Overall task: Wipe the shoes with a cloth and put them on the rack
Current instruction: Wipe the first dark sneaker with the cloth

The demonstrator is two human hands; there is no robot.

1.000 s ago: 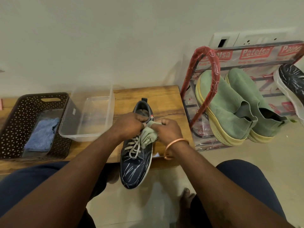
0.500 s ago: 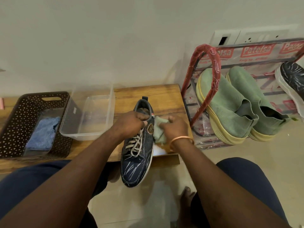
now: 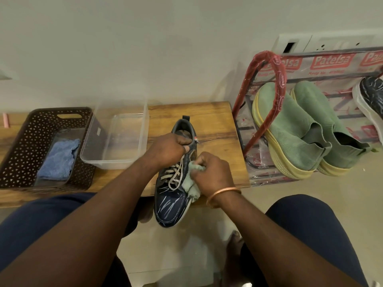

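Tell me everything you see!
dark blue laced sneaker: one, navy, bench edge
pale green cloth: one, green, against sneaker's side
crumpled blue cloth: one, blue, inside basket
brown perforated plastic basket: one, brown, bench left
clear plastic tub: one, transparent, beside basket
wooden bench: one, brown, centre
green knit shoes: two, green, on rack
second dark sneaker: one, navy, rack's right
red metal shoe rack: one, red, right
left hand: one, grips sneaker's collar
right hand: one, holds pale green cloth
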